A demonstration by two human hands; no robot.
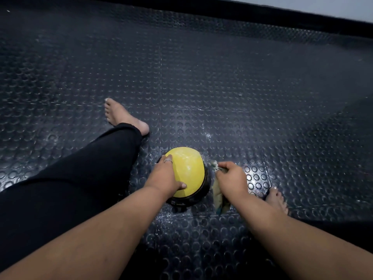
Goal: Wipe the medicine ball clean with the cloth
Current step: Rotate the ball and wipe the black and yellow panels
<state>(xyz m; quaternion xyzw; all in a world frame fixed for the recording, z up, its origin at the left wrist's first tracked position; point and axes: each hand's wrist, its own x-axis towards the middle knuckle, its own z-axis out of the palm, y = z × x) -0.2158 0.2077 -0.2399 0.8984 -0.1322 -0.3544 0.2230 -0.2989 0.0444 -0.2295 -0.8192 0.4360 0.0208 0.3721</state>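
The lower, dark part of the medicine ball is largely hidden behind its yellow top, and pale markings on the dark band at its 6 o'clock edge are too small to read. The cloth is mostly covered by the right hand; only a crumpled pale tuft at 12 o'clock of the hand and a greenish fold at 6 o'clock show. The right foot is partly hidden behind the right forearm. The ball rests on the studded dark floor mat just below frame centre, between the legs; its yellow surface shows faint pale smears. The left hand lies spread on the ball at its 9 o'clock side, fingers fairly straight, thumb pressing the yellow top. The right hand, fingers curled, grips the cloth at the ball's 3 o'clock side, touching or just beside it. The left leg in black trousers lies at 9 o'clock.
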